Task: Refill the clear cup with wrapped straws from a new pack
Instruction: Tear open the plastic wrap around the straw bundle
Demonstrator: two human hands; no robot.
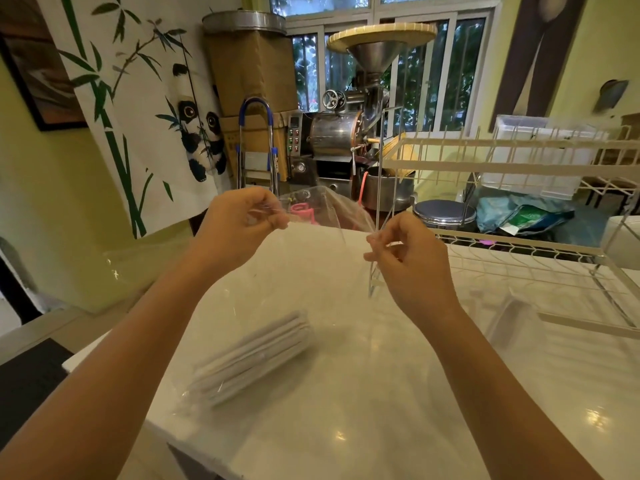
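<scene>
- Head view: both hands are raised above the white desk (381, 393), each pinching an edge of a clear plastic bag (322, 216) and holding it stretched between them.
- The left hand (239, 221) is closed, thumb and fingers nipped on the bag's left edge.
- The right hand (412, 261) is closed too, fingertips gripping the bag's right edge.
- The bag hangs down from the hands toward the desk; its lower part is see-through and hard to trace.
- A bundle of wrapped straws (256, 358) lies on its side on the desk below and between the forearms, nearer the left one, with crinkled clear film around its lower end.
- A white wire dish rack (540, 261) stands on the desk to the right, just beyond the right hand.
- I cannot make out the clear cup for certain.
- Behind the desk stand a metal roasting machine (346, 133) and a panda wall hanging (145, 109).
</scene>
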